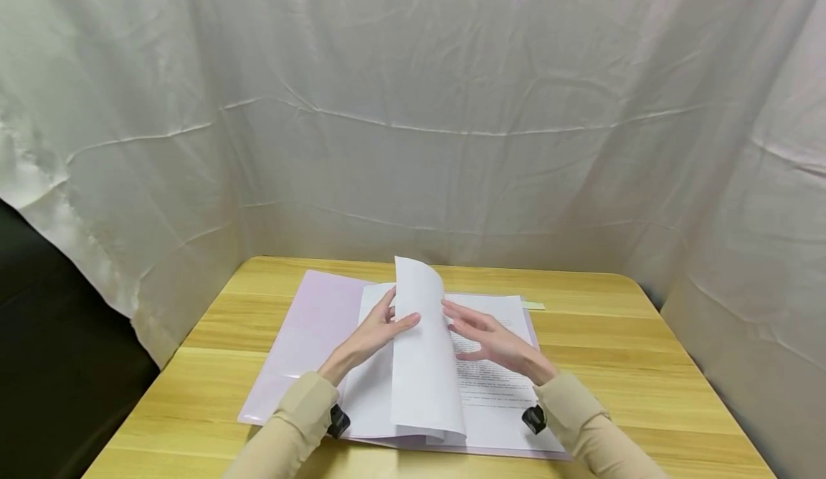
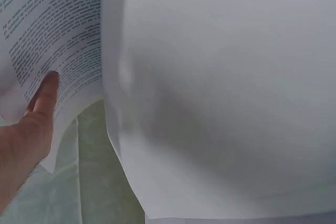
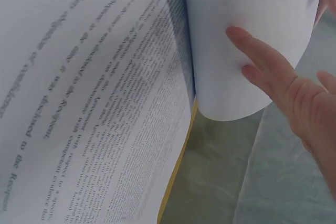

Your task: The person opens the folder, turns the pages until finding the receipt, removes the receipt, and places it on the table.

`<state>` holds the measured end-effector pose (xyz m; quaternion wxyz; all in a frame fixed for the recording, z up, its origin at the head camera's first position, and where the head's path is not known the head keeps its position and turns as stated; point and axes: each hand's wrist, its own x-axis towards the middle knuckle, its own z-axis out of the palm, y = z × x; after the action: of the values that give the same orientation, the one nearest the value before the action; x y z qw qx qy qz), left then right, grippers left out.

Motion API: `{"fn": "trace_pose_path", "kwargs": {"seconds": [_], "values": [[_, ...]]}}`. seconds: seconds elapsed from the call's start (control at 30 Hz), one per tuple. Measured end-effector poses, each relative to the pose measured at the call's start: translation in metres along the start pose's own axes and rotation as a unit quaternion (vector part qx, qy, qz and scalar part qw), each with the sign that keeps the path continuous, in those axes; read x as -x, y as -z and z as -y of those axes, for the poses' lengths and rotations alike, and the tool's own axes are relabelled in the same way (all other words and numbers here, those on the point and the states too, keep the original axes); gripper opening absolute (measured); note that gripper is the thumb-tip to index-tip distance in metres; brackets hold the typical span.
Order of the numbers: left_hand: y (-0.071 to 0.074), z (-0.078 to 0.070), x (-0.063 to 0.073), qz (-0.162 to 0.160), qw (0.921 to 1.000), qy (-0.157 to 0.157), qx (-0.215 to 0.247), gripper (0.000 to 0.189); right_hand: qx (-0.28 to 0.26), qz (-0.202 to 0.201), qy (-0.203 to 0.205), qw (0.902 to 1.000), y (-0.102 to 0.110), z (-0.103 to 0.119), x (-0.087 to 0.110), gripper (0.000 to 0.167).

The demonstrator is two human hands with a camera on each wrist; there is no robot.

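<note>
A pale lilac folder (image 1: 328, 315) lies spread on the table with printed sheets inside. Several white pages (image 1: 422, 393) stand up and curl over its middle. My left hand (image 1: 371, 334) pinches the left edge of these pages, thumb over the near face and fingers behind. On their right side, my right hand (image 1: 490, 339) has its fingers spread and fingertips at the curled paper, above a printed page (image 1: 497, 389). In the right wrist view, fingers (image 3: 268, 64) lie straight against the blank curved page (image 3: 231, 82). A large blank page (image 2: 210, 103) fills most of the left wrist view.
The wooden table (image 1: 619, 364) extends around the folder. A pale green tab (image 1: 533, 305) sticks out at the folder's upper right. Grey-white curtains (image 1: 439, 120) hang behind and at both sides, with a dark area (image 1: 58, 350) at the left.
</note>
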<state>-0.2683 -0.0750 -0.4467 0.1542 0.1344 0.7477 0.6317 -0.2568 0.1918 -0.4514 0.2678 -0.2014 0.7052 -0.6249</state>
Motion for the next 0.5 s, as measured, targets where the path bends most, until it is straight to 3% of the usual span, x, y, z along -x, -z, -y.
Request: {"fn": "trace_pose_path", "kwargs": {"seconds": [0.27, 0.37, 0.5], "values": [[0.003, 0.001, 0.001, -0.061, 0.9980, -0.007, 0.014, 0.091, 0.040, 0.006, 0.012, 0.9991, 0.001, -0.005, 0.007, 0.058], [0.005, 0.002, 0.002, -0.076, 0.9969, -0.001, 0.023, 0.093, 0.088, 0.008, 0.026, 0.9958, 0.004, -0.008, 0.013, 0.056], [0.010, 0.004, 0.003, -0.095, 0.9947, 0.017, 0.036, 0.097, 0.172, 0.009, 0.044, 0.9840, 0.012, -0.015, 0.021, 0.055]]}}
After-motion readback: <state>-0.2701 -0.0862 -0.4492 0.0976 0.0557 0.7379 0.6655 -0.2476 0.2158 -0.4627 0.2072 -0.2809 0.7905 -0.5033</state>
